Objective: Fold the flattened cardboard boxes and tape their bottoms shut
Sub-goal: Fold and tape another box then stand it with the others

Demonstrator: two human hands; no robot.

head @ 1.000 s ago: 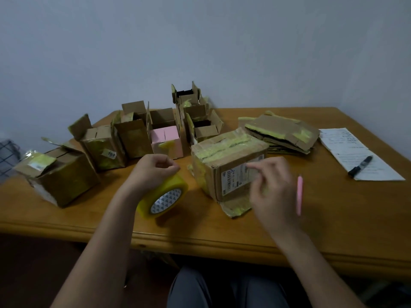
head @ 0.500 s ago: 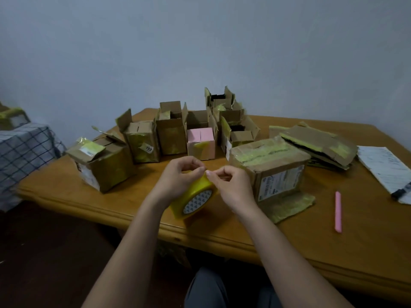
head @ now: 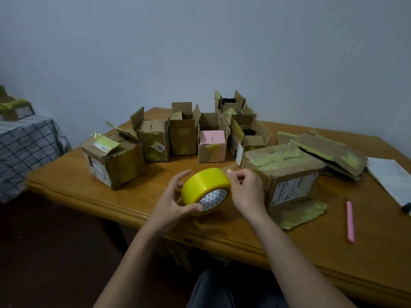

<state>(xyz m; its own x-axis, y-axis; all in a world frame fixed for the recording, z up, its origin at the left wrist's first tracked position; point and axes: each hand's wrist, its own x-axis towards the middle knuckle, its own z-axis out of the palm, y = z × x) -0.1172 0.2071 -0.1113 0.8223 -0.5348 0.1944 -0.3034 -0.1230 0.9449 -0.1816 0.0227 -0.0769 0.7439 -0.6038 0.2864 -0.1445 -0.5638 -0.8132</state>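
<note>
Head view: tape roll [head: 205, 187] near table edge [head: 124, 210].

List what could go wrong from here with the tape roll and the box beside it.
1. The right hand pinches at the edge of the yellow tape roll, apparently hunting the tape end; it could tear off narrow or stick back down.
2. The left hand only cradles the roll, so a hard pull might slip it free.
3. The upside-down box stands unheld beside the roll; pressing tape on it may shove it toward the pink pen.
</note>
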